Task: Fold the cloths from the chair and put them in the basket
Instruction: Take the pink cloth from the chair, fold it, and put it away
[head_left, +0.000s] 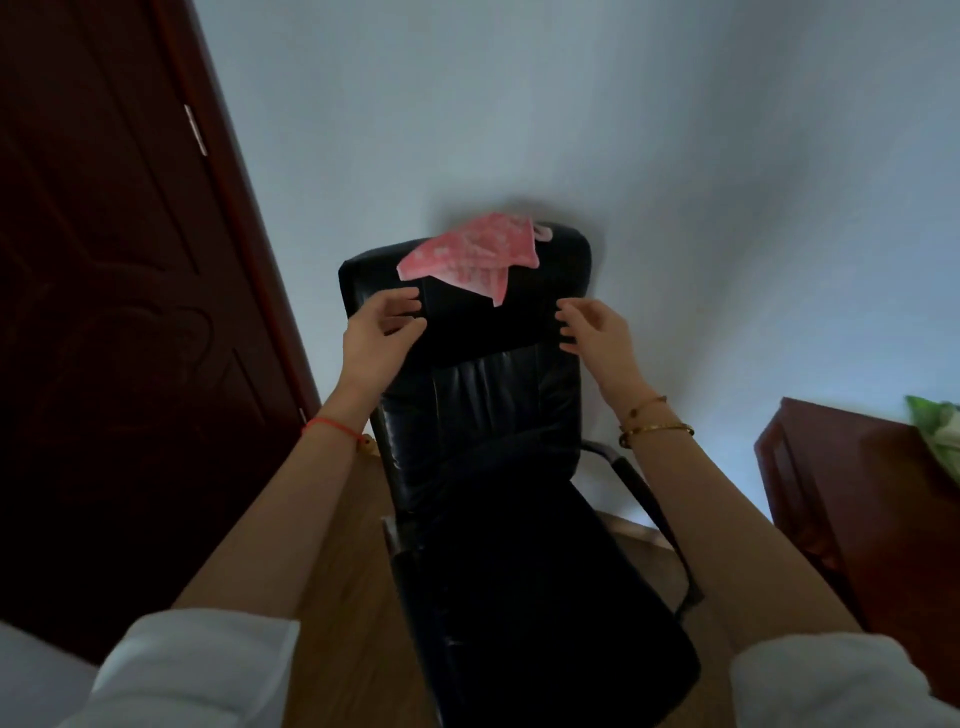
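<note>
**Hands open at the chair back, nothing gripped yet**

The left hand (382, 332) and right hand (595, 330) hover at either side of the upper chair (488, 426) back. The fingers of both are loosely spread and hold nothing.

The biggest risk is the pink cloth (467, 254). It lies loose over the top edge of the backrest, and its lower corner seems to overlap what looks like a dark cloth (483, 327) draped between the hands. Pulling the dark one first would likely drag the pink one off behind the chair.

Next, this looks like an office chair, so a push against the backrest could turn it or roll it away.

A lesser risk is that the dark cloth barely stands out from the black leather. A pinch could miss its edge and catch only upholstery.

The smallest risk is that the bangles (657, 431) on the right wrist snag the fabric.

The basket is not in view, so the carry ahead cannot be judged.
</note>
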